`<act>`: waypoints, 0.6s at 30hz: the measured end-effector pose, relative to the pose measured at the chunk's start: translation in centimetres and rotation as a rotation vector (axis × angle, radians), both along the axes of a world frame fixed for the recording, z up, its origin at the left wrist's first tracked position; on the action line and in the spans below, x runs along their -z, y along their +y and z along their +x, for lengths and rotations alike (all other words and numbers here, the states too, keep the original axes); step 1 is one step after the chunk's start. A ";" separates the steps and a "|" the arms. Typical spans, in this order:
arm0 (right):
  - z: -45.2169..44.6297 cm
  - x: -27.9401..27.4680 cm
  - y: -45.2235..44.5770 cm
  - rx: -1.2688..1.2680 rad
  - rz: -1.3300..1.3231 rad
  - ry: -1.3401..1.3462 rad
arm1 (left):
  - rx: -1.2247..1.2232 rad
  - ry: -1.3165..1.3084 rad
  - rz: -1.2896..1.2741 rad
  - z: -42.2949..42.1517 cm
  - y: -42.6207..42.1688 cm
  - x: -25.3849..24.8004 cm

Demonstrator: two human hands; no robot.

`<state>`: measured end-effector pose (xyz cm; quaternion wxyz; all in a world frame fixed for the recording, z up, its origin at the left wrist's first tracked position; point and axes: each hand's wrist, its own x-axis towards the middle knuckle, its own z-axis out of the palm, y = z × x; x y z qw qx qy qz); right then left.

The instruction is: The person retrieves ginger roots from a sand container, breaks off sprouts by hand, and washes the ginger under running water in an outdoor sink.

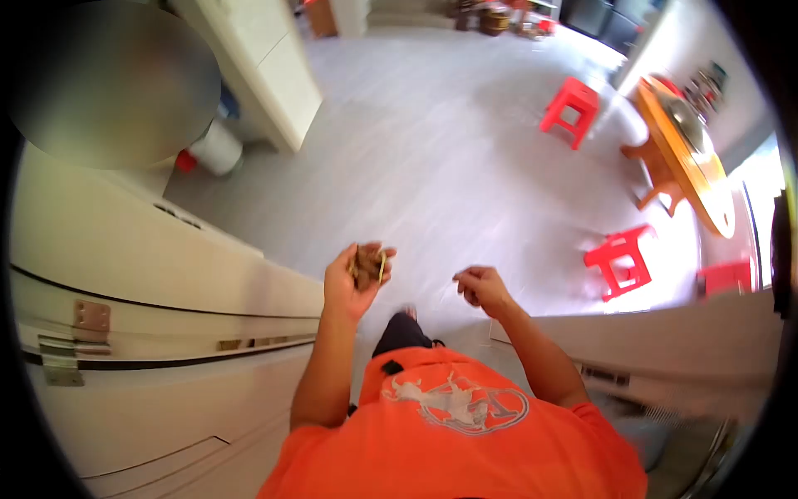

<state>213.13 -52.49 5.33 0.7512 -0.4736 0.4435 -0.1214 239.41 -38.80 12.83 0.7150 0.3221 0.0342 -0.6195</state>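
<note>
My left hand [342,283] is raised in front of my body with its fingers curled around a small brown lumpy thing with a yellowish strip along one side [366,266]. What kind of thing it is I cannot make out. My right hand [485,291] hangs in the air to the right, apart from the left one. Its fingers are bent inward, and no object shows in them. Below both hands are my orange shirt [399,449] and one dark trouser leg [402,334].
Pale cabinet fronts [166,274] with metal hinges run along my left. A door or panel [648,341] stands at right. On the grey floor [399,150] are two red stools [573,112], with a wooden table [677,154] near them. A white bin [218,150] stands at left.
</note>
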 end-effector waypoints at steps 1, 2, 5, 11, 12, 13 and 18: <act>2.6 -0.9 -2.6 0.000 -0.020 -0.018 | -0.026 0.006 -0.018 1.7 -2.2 -0.3; 5.2 -1.9 -5.3 0.012 -0.043 -0.040 | -0.041 0.007 -0.041 3.5 -4.6 -0.5; 8.0 -0.5 -12.3 -0.021 -0.046 -0.064 | -0.056 -0.048 -0.135 5.3 -10.2 0.2; 12.9 0.4 -27.3 -0.013 -0.010 0.081 | -0.070 0.024 -0.152 14.0 -26.2 -0.8; 12.3 0.0 -27.9 -0.009 -0.020 0.091 | -0.069 0.034 -0.155 14.0 -26.6 -1.3; 14.5 -0.2 -31.9 0.022 -0.016 0.093 | -0.053 0.032 -0.173 17.1 -30.6 -1.7; 16.4 -0.5 -39.7 0.235 0.094 0.057 | 0.004 0.028 -0.150 22.2 -40.5 -2.9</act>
